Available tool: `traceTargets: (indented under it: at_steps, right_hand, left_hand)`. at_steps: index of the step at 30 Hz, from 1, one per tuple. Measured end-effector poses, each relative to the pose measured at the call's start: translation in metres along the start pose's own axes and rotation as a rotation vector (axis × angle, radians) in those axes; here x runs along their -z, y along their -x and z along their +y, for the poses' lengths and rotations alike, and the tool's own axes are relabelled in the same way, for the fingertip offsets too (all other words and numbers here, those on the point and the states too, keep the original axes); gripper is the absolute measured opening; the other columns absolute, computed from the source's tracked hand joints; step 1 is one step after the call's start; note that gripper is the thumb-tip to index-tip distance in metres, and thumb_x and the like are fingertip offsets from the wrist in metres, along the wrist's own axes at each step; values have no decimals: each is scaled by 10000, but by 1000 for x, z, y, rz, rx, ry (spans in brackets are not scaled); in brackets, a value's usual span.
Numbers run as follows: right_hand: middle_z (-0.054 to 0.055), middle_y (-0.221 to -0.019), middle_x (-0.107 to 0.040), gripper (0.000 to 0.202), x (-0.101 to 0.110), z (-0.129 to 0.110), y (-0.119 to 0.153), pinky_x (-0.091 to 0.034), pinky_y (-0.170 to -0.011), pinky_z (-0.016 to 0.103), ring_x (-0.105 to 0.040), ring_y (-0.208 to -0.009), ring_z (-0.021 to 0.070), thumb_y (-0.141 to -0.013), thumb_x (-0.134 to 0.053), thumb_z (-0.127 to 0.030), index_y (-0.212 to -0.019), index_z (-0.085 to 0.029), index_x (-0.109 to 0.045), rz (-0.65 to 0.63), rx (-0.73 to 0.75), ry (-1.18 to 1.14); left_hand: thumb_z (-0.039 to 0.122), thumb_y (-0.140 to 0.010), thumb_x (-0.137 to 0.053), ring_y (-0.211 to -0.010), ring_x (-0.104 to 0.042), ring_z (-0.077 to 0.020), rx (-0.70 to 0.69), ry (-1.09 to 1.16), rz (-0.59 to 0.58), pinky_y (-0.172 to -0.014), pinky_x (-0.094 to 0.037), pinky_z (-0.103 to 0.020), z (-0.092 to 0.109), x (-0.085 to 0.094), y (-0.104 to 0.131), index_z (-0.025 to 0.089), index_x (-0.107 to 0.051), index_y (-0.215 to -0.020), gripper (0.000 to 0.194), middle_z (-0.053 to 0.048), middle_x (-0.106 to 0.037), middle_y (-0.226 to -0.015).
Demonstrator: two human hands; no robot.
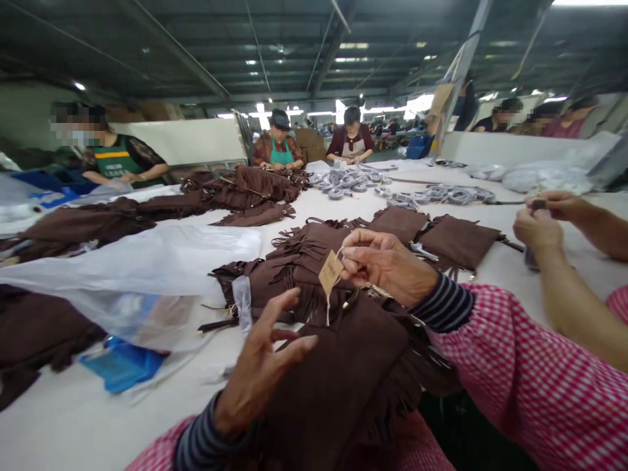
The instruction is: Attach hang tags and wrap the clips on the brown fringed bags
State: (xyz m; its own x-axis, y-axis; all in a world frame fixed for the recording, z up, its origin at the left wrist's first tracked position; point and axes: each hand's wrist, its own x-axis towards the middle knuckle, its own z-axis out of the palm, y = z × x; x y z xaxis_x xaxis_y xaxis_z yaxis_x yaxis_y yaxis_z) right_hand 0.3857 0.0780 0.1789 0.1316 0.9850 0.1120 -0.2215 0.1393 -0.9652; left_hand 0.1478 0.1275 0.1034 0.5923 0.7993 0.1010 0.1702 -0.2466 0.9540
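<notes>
Between thumb and fingers, my right hand (375, 261) pinches the string of a small tan hang tag (330, 272). The tag dangles tilted, with print too small to read. My left hand (267, 356) is held apart from the tag, thumb and fingers spread around nothing. Below both hands lies a dark brown fringed bag (343, 366), partly over the near table edge. More brown fringed bags (309, 245) are heaped just beyond it, one with a white wrap around its strap.
Translucent plastic sheeting (147, 261) and a blue plastic piece (122, 366) lie at left. Bundled grey straps (343, 182) sit farther back. A co-worker's hands (542, 226) hold a small dark item at right; other people work across the table.
</notes>
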Motion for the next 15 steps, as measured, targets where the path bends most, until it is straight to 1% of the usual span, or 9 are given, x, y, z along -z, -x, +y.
traceTargets:
  at_steps: [1,2,4,6,8,9,11,13,15]
  right_hand:
    - [-30,-641,-605,257,-7,2,-1,-401,-473,195,-628,-618,133,-737,-776,-322,-846,-189,-585,1,-3,-23]
    - [-29,-640,-606,258,-13,5,-2,-402,-475,197,-628,-623,135,-737,-776,-320,-847,-190,-583,5,-4,-40]
    - [-23,-642,-615,263,-19,13,-3,-410,-484,201,-624,-629,137,-736,-778,-320,-842,-188,-577,28,-3,-49]
    - [-14,-650,-622,270,-18,23,-3,-416,-493,205,-610,-625,135,-742,-769,-337,-835,-185,-567,49,-14,-26]
    - [-7,-669,-625,267,-11,36,-2,-424,-496,218,-586,-605,132,-762,-739,-369,-842,-185,-564,56,-58,54]
    - [-1,-678,-626,252,-6,43,-1,-425,-494,227,-572,-593,133,-780,-711,-383,-846,-185,-568,61,-81,139]
    - [19,-703,-628,198,3,56,4,-441,-523,257,-560,-610,148,-812,-650,-373,-828,-184,-591,74,-66,441]
    - [52,-781,-640,140,5,67,10,-482,-633,308,-580,-721,186,-826,-607,-321,-807,-183,-625,100,81,816]
    - [82,-945,-653,130,-4,76,21,-494,-798,358,-594,-900,224,-848,-572,-269,-887,-185,-663,50,237,1022]
  left_hand:
    - [389,-767,-782,-1207,-599,-293,26,153,-62,-793,-581,-312,5,-11,-7,267,-516,-1393,691,-111,-550,-1430]
    - [373,-770,-779,-1160,-630,-288,84,294,-117,-729,-581,-288,7,-21,-13,221,-526,-1368,667,-140,-602,-1361]
    - [380,-799,-749,-917,-712,-234,209,466,-144,-603,-546,-234,3,-32,-19,132,-591,-1240,530,-159,-712,-1119]
    - [410,-845,-696,-688,-696,-162,296,511,-133,-525,-497,-199,-6,-32,-16,93,-635,-1100,411,-133,-738,-926]
    - [444,-885,-636,-598,-663,-130,324,471,-123,-497,-472,-190,-14,-24,-6,94,-649,-1040,382,-110,-733,-856]
    - [458,-907,-598,-576,-653,-125,330,422,-128,-481,-455,-188,-18,-18,1,104,-648,-1038,380,-99,-731,-839]
    - [457,-952,-516,-531,-625,-119,318,225,-169,-466,-419,-192,-21,-7,14,130,-653,-1011,360,-71,-721,-783]
    - [409,-989,-451,-531,-614,-127,245,-132,-227,-499,-405,-213,-19,1,27,155,-662,-943,333,-50,-704,-724]
    - [351,-1009,-412,-600,-643,-166,137,-546,-289,-558,-412,-252,-15,5,39,167,-658,-881,332,-60,-704,-729]
